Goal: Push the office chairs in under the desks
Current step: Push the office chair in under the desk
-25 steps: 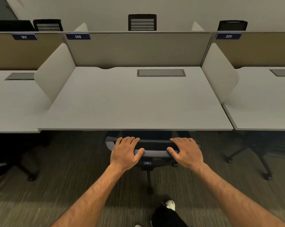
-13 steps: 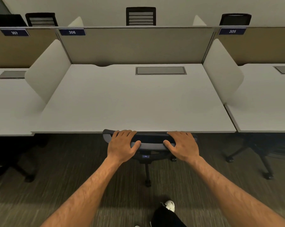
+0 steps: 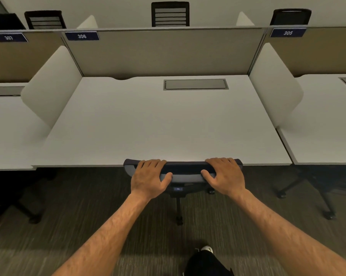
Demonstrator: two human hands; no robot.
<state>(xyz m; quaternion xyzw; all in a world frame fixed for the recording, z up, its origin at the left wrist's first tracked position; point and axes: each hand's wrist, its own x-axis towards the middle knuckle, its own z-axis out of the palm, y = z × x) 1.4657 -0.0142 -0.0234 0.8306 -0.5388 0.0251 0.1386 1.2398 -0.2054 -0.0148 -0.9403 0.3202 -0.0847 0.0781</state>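
A dark office chair (image 3: pixel 185 172) stands at the front edge of the white desk (image 3: pixel 160 124) marked 306. Only the top of its backrest and part of its wheeled base (image 3: pixel 179 220) show; the seat is hidden under the desktop. My left hand (image 3: pixel 149 179) grips the left part of the backrest top, fingers over it and thumb behind. My right hand (image 3: pixel 224 177) grips the right part the same way. The backrest top touches or nearly touches the desk edge.
White dividers (image 3: pixel 48 86) (image 3: pixel 273 84) flank the desk, with neighbouring desks on both sides. A chair base (image 3: pixel 307 194) sits under the right desk and another base (image 3: pixel 19 208) under the left one. More chair backs (image 3: pixel 170 13) rise behind the rear partition. My shoe (image 3: pixel 207 250) is on the carpet.
Both hands have pushed the chair forward. Its backrest has gone from a short way off the desk edge to right against it, and the seat has slid out of sight underneath.
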